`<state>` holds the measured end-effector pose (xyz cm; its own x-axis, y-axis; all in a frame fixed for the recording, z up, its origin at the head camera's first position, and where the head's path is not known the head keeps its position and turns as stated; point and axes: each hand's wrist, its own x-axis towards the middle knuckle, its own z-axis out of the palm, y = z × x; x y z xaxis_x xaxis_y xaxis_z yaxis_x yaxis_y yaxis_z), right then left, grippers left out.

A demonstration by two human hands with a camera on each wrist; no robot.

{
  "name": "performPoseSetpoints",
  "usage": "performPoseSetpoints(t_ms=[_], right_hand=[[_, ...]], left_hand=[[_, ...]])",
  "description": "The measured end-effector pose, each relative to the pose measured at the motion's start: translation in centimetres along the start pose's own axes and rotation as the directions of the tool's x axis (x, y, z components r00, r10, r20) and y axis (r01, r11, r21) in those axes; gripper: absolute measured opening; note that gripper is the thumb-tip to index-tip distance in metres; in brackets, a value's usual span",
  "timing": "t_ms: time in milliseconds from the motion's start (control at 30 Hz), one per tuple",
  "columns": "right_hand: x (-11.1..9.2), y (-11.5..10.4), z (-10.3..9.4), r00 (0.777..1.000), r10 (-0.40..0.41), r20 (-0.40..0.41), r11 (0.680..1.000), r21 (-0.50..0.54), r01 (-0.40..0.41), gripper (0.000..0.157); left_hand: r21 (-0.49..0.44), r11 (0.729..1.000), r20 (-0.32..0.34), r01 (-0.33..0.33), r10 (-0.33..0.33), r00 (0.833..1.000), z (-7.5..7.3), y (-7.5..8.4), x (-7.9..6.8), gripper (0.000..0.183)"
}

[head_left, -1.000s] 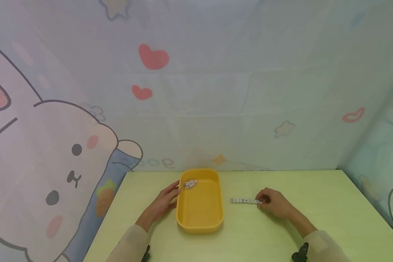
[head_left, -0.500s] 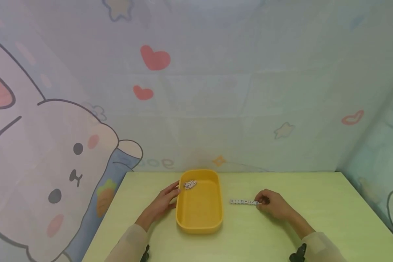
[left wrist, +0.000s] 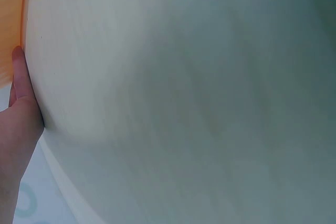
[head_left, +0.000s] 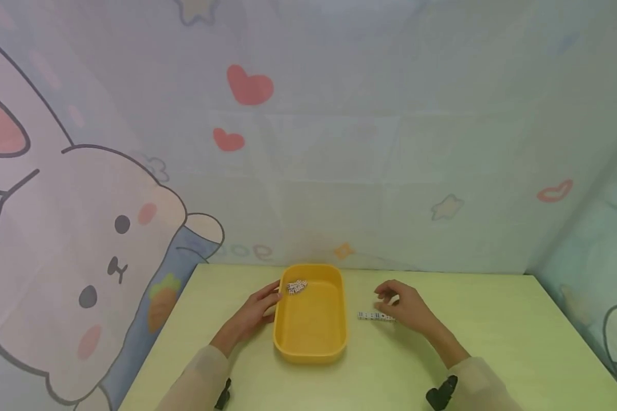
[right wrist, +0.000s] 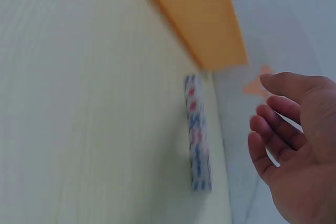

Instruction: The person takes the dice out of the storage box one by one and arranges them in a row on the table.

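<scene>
- Nearest, two pale sleeves (head_left: 197,379) reach in from the bottom edge, a small dark object (head_left: 442,393) showing beside the right cuff.
- The left hand (head_left: 251,315) rests against the left side of the tray, touching its wall; its fingers look fairly straight, slightly spread, and partly hidden at the rim.
- The right hand (head_left: 408,308) is over the right end of the row of dice, partly covering it in the head view; its fingers are loosely bent, the thumb apart from the fingertips, pinching nothing.
- The yellow tray (head_left: 310,328) sits on the table between the two hands, its long sides running away from the person.
- The row of dice (head_left: 371,315), white with blue and red dots, lies on the table just right of the tray, end to end in a straight line.
- The heap of dice (head_left: 296,286) lies inside the tray, in its far left corner.
- The pale yellow-green table (head_left: 499,325) spreads under everything.
- Behind it hangs a pale backdrop (head_left: 319,211) with a printed rabbit (head_left: 77,257) and red hearts (head_left: 250,87).
</scene>
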<state>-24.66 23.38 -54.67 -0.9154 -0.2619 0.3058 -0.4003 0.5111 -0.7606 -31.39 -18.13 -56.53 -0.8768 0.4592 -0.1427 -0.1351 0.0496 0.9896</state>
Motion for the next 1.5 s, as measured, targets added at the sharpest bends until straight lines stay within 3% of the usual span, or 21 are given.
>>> performPoseSetpoints(t_ms=[367,500,667,800,1067,1233,1500], right_hand=[[6.9,-7.3,7.2,0.998,-0.039,-0.057,0.99,0.131,0.046,0.032],[8.5,-8.4,10.4,0.998,-0.04,-0.055,0.985,0.164,0.048,0.035],[9.7,-8.7,13.5,0.997,-0.037,-0.061,0.99,0.132,0.044,0.035],[10.5,-8.6,14.6,0.999,0.015,-0.036,0.996,0.092,-0.011,0.035],[11.3,-7.0,16.6,0.999,0.04,-0.013,0.999,0.03,-0.04,0.029],[11.1,-6.7,17.0,1.0,0.02,-0.02,0.999,-0.035,-0.021,0.027],[10.8,-6.7,17.6,0.999,0.0,0.034,0.995,-0.096,0.003,0.032]], left_hand=[[0.018,1.0,-0.021,0.006,-0.006,1.0,-0.1,0.2,0.0,0.061],[0.008,1.0,-0.017,-0.002,0.002,1.0,0.2,0.0,0.2,0.062],[-0.005,1.0,-0.003,-0.012,0.012,1.0,0.0,-0.2,0.2,0.062],[-0.006,1.0,0.004,-0.016,0.017,1.0,0.0,-0.2,0.2,0.061],[0.008,1.0,-0.004,-0.023,0.023,1.0,0.0,0.0,0.1,0.06],[0.004,1.0,-0.003,-0.019,0.019,1.0,0.0,0.1,0.3,0.061],[0.013,1.0,0.003,-0.017,0.017,1.0,-0.1,0.0,-0.1,0.063]])
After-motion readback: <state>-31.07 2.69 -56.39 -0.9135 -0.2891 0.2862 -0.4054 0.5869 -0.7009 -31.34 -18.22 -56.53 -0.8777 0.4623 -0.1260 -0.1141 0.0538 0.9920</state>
